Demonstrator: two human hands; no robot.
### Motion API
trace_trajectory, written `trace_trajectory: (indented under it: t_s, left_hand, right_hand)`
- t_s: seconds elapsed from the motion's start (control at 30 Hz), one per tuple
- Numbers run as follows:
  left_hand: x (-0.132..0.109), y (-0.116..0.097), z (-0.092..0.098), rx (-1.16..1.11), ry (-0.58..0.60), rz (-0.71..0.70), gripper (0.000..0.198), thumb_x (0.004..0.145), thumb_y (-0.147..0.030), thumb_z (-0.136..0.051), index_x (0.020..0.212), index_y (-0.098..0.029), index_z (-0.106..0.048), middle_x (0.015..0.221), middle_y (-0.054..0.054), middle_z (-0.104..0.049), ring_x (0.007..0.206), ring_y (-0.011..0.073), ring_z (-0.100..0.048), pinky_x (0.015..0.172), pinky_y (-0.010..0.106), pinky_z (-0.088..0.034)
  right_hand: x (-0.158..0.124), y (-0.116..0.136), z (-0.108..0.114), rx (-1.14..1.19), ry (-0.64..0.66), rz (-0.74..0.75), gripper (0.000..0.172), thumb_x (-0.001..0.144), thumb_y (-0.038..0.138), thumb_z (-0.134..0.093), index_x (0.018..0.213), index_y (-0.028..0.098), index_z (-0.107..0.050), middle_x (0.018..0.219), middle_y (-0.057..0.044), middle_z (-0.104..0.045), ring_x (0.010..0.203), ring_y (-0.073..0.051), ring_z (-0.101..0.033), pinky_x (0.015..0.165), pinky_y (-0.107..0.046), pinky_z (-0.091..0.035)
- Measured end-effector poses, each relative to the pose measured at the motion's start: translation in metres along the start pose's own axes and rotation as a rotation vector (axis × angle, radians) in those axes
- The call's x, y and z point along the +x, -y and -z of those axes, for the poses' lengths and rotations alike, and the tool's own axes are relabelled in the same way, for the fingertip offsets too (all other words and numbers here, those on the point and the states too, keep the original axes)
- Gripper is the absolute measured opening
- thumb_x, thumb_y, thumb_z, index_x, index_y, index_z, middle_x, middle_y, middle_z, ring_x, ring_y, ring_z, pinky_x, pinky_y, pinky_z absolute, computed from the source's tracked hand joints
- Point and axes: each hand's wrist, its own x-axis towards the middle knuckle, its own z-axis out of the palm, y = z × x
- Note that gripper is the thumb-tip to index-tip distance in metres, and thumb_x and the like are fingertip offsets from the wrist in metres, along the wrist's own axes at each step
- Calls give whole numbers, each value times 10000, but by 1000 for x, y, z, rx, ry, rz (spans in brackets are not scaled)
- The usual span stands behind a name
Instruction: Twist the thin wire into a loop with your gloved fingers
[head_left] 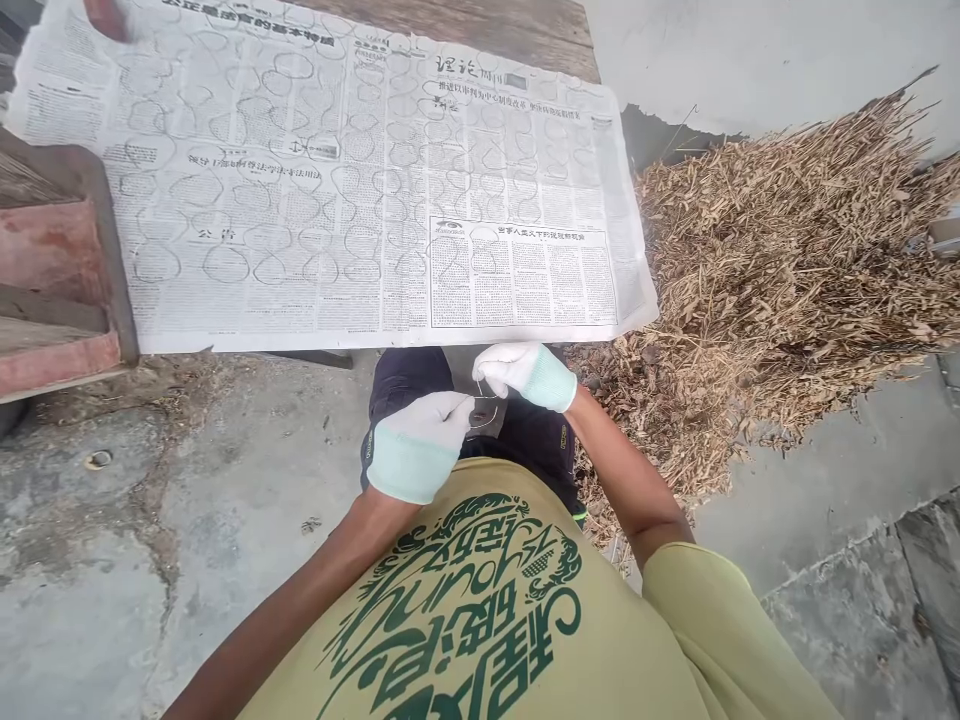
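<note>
Both hands wear white gloves with pale green cuffs and meet in front of my lap, below the near edge of a newspaper sheet [300, 310]. Between them runs a thin, curved wire or thread [486, 412]. My left hand [424, 440] pinches it near the fingertips. Higher and a little to the right, my right hand [521, 372] has its fingers closed on the same thin piece. Many rings, drawn or laid in rows, cover much of the newspaper; I cannot tell which.
The newspaper lies on a wooden table [525, 35]. At the left stands a wooden stool or bench [56, 250] with reddish parts. Dry stalks [795, 250] are heaped on the right, on the concrete floor [247, 520]. A reddish object [106, 18] sits at the top left.
</note>
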Motion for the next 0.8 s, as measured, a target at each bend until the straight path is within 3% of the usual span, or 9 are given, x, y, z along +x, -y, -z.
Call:
trace_trajectory:
  t_s: [0.1, 0.23, 0.33, 0.43, 0.5, 0.6, 0.67, 0.8]
  left_hand:
    - [0, 4, -3, 26, -55, 89, 260, 915, -407, -583, 829, -266, -783, 726, -15, -756, 709, 197, -654, 728, 306, -462]
    - [5, 11, -5, -106, -94, 204, 298, 904, -477, -608, 889, -230, -774, 781, 2, -774, 667, 164, -670, 693, 271, -517]
    - [9, 14, -3, -138, -77, 193, 337, 907, -499, -615, 960, -205, -770, 830, 20, -777, 705, 164, -690, 711, 270, -547]
    - [6, 10, 3, 23, -177, 34, 356, 913, -436, -640, 1182, -227, -744, 1014, 27, -790, 875, 184, -719, 851, 290, -555]
    - [0, 4, 7, 191, -247, -104, 399, 921, -383, -650, 1294, -249, -699, 1136, 31, -770, 919, 192, -714, 847, 290, -552]
    - [-8, -3, 9, 429, -144, -315, 362, 952, -336, -627, 1297, -250, -691, 1225, 50, -745, 871, 205, -708, 743, 303, -551]
    - [-8, -3, 7, 562, -44, -464, 311, 978, -319, -597, 1255, -228, -706, 1249, 73, -738, 889, 233, -709, 763, 341, -549]
    - [2, 9, -1, 747, -5, -661, 303, 1035, -278, -493, 1218, -187, -718, 1121, 107, -758, 870, 270, -699, 797, 407, -532]
  right_hand:
    - [2, 4, -2, 8, 30, 8, 215, 912, 301, -545, 795, 209, -700, 571, 64, -585, 580, -114, -531, 711, -272, -487]
    - [6, 6, -4, -6, 28, -6, 201, 908, 276, -556, 794, 190, -698, 562, 61, -584, 591, -113, -540, 713, -268, -488]
    - [10, 3, -4, -19, 2, -51, 204, 913, 273, -553, 819, 178, -707, 571, 59, -588, 576, -105, -542, 671, -253, -474]
    - [13, -1, -1, 9, -40, -55, 199, 916, 286, -564, 847, 173, -713, 590, 57, -592, 554, -98, -531, 633, -246, -459]
    - [13, -2, 1, 26, -55, -28, 217, 928, 310, -568, 849, 172, -715, 593, 55, -590, 552, -98, -528, 635, -252, -461]
    - [12, -1, 3, 35, -72, -11, 242, 938, 334, -567, 835, 171, -715, 587, 52, -583, 551, -101, -526, 626, -254, -458]
    - [12, 1, 3, 41, -79, -20, 238, 937, 321, -559, 839, 171, -714, 583, 53, -581, 548, -102, -526, 608, -250, -452]
    - [11, 3, 1, 55, -69, -24, 229, 936, 289, -543, 841, 166, -711, 572, 55, -584, 535, -104, -532, 608, -251, -456]
